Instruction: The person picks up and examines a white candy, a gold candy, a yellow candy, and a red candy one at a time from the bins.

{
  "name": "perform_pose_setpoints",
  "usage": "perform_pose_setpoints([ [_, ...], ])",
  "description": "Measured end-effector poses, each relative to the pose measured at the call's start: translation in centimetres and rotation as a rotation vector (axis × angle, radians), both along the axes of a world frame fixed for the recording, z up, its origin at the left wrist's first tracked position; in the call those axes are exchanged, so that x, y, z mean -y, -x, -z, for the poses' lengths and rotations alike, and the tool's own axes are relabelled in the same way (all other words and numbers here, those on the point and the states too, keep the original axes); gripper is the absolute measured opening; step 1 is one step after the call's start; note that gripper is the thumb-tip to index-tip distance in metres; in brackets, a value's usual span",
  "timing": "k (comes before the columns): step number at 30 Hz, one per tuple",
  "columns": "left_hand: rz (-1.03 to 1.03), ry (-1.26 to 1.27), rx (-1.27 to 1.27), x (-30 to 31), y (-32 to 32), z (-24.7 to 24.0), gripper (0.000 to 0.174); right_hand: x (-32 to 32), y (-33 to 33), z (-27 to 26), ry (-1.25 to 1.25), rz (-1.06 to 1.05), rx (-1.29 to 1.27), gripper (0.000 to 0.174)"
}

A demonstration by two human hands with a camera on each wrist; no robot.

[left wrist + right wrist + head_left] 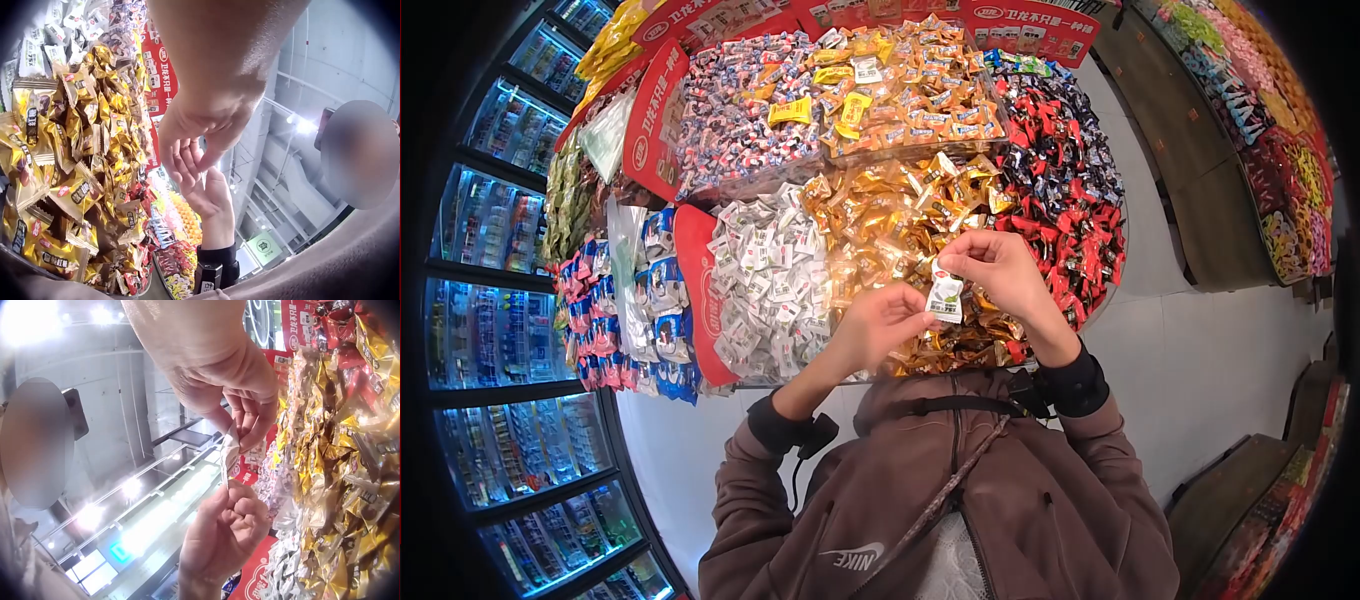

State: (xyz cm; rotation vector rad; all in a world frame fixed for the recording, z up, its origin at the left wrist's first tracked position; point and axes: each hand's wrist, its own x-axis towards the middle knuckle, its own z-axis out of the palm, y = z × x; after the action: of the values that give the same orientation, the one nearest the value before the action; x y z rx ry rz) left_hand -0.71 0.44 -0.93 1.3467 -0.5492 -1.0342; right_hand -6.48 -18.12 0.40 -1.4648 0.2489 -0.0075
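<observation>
A small white packet with green and red print [944, 297] is held between the two hands, above the gold-wrapped candies [870, 220]. The left hand [880, 325] pinches its lower edge, and the right hand [998, 275] pinches its top corner. Seen edge-on in the right wrist view, the packet [229, 456] stretches between the right hand [234, 387] and the left hand [222, 534]. In the left wrist view the left hand [203, 125] hides the packet, with the right hand [214, 203] beyond it. White packets [770, 280] fill the section to the left.
Red and dark wrapped candies [1070, 190] lie at the right of the display. Behind are sections of small wrapped candies [745, 105] and orange ones [920, 80], with red signs [658, 120] around them. Lit shelves [490, 335] line the left; another display [1250, 130] stands right.
</observation>
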Motion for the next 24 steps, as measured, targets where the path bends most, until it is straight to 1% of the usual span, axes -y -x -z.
perform_pose_setpoints([
  [4,0.006,-0.006,-0.024,0.2,-0.2,-0.3,0.006,0.3,0.0,-0.1,-0.017,0.001,0.004,0.011],
  [22,0.013,0.059,-0.013,0.8,-0.8,-0.1,0.007,1.0,-0.4,0.8,-0.058,0.028,0.020,0.010],
  [24,-0.102,0.024,0.066,0.9,-0.7,-0.1,0.010,1.0,-0.5,1.1,-0.079,0.062,0.039,0.009],
])
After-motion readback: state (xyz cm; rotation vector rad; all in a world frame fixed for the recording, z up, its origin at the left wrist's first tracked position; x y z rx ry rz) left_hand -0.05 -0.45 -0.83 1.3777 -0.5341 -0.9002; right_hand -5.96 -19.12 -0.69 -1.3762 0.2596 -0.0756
